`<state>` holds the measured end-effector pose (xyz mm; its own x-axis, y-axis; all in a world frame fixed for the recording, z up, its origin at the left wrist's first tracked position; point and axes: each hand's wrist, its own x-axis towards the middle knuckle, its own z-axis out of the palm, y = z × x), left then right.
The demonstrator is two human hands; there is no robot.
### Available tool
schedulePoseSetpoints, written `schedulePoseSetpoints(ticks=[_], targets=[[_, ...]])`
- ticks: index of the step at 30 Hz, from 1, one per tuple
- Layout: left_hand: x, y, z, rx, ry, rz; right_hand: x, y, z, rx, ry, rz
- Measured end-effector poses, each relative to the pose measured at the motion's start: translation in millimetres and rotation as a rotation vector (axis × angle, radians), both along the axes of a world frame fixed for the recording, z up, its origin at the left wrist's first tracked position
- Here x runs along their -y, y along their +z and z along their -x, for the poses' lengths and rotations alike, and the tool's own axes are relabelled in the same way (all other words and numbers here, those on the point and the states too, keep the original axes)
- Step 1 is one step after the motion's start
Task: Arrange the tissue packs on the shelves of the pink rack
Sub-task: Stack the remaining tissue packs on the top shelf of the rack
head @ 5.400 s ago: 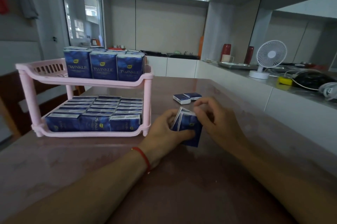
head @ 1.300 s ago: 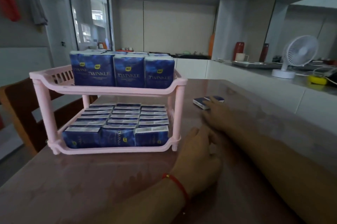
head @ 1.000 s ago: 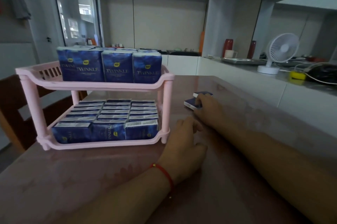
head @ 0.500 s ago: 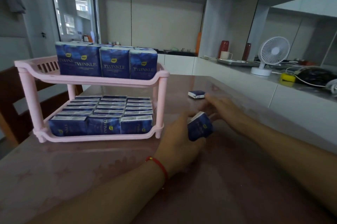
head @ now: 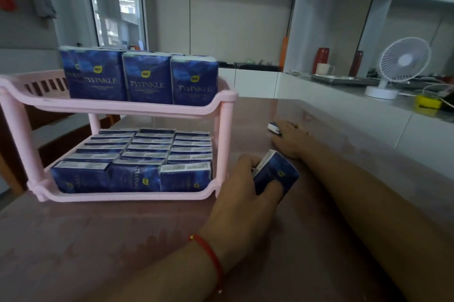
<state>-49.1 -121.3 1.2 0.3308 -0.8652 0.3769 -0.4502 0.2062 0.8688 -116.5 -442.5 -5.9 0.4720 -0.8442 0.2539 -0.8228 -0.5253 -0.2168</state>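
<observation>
The pink two-shelf rack (head: 222,127) stands on the table at the left. Several blue tissue packs (head: 147,78) stand upright on its top shelf, and several more (head: 137,174) fill the bottom shelf. My left hand (head: 243,193) grips one blue tissue pack (head: 276,174) just right of the rack, low over the table. My right hand (head: 290,139) reaches farther back and lies over a last loose pack (head: 274,128) on the table; only the pack's left end shows, and the fingers' grip on it is hidden.
The brown table (head: 122,240) runs to a white counter (head: 344,115) on the right, which carries a white desk fan (head: 395,68), a yellow object (head: 428,102) and cables. A wooden chair (head: 68,134) stands behind the rack.
My left hand has kept hold of its pack, now lower and nearer the rack. My right hand has moved back from it to the loose pack farther off.
</observation>
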Motion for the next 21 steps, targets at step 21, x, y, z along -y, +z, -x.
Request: schedulePoseSetpoints(ticks=[21], targets=[[-4, 3, 3, -0.095, -0.019, 0.016, -192, 69, 86, 1.248, 0.322, -0.768]])
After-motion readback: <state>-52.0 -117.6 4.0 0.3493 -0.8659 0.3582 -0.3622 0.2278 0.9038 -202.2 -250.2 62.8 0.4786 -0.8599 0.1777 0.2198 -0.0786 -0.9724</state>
